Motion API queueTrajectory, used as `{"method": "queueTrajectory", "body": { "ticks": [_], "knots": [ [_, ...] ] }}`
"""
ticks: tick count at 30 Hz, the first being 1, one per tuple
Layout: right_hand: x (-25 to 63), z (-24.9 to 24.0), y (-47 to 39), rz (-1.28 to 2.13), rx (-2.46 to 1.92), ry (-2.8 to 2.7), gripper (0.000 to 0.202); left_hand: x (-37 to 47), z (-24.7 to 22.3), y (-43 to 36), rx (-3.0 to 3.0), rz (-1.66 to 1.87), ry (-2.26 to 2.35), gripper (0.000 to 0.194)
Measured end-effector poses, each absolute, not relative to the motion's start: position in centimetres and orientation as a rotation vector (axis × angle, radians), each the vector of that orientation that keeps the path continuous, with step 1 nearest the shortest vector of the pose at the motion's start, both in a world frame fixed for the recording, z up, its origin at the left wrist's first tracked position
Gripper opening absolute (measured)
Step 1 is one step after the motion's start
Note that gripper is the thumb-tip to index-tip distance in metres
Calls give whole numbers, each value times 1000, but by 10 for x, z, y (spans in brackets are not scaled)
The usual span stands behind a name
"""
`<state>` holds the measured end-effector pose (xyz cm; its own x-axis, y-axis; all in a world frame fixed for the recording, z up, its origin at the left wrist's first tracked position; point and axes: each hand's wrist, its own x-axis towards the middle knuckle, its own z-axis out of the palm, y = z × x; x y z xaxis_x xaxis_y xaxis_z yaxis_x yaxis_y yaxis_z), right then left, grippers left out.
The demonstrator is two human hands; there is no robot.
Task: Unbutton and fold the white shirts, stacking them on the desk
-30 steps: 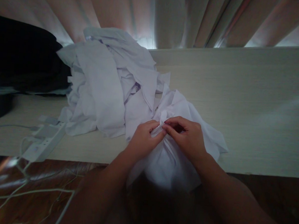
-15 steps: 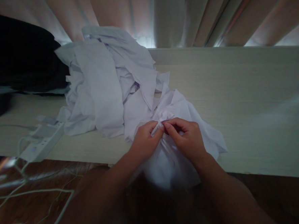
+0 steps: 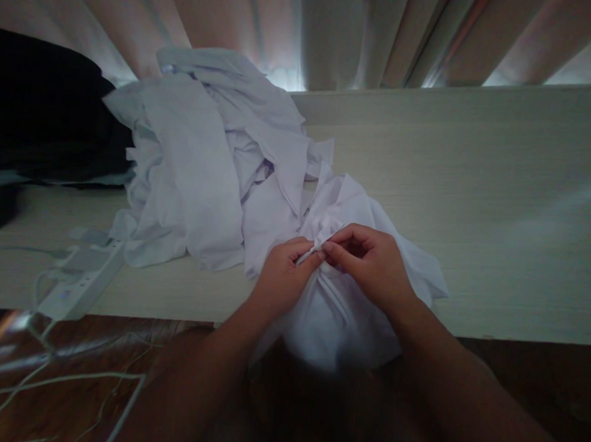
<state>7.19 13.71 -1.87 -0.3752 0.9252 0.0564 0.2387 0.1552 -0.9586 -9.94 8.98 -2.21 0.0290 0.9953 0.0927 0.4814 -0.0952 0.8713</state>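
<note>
A white cloth garment (image 3: 371,212) lies bunched over the table's front edge and hangs down toward my lap. My left hand (image 3: 290,267) pinches a gathered fold of it between thumb and fingers. Right beside it, my right hand (image 3: 368,255) has thumb and forefinger pressed together on the same fold, the fingertips of both hands nearly touching. Any small part between the fingertips is too hidden to make out. Up and to the left is a crumpled heap of white cloth (image 3: 198,168), which meets the garment.
A pale table (image 3: 515,228) runs across under a curtain (image 3: 331,36). At the left are a black bag-like object (image 3: 36,112) and a white power strip (image 3: 84,285) with plugs. Cables (image 3: 65,382) hang and trail over the brown floor below.
My right hand has risen slightly and its fingers have shifted on the fold. My left hand keeps its pinch. The view has moved a little.
</note>
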Motion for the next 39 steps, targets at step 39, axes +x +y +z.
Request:
{"method": "queueTrajectory", "body": {
  "ticks": [39],
  "knots": [
    [91, -20, 148, 1681, -1027, -1683, 24, -93, -25, 85, 1906, 957, 1520, 31]
  ]
}}
